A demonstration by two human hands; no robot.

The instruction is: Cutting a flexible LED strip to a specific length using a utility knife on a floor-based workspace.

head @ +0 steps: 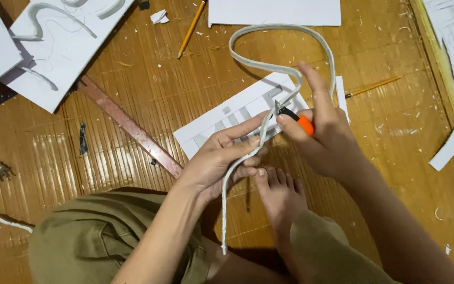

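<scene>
The left hand (222, 158) grasps a long, narrow strip of white foam board (248, 152), fingers curled round it so the strip runs up across the palm and trails down past a bare foot (279, 192) toward the lap. Above the hands the same strip loops in a wide curve over the woven bamboo floor mat (148, 89). The right hand (324, 134) is clenched on an orange-handled craft knife (299, 121), its tip meeting the strip's edge just above the left thumb. Whether the blade is already biting in is too small to tell.

Under the hands lies a white sheet with cut-out slots (227, 118). A long reddish metal ruler (130, 126) lies to the left, well apart, and a yellow pencil (192, 29) sits farther up.

To trim well, I judge the left grip should keep the strip taut and close to the blade, fingertips kept behind the cutting line, with short, shallow strokes directed away from the holding thumb and the foot below.
</scene>
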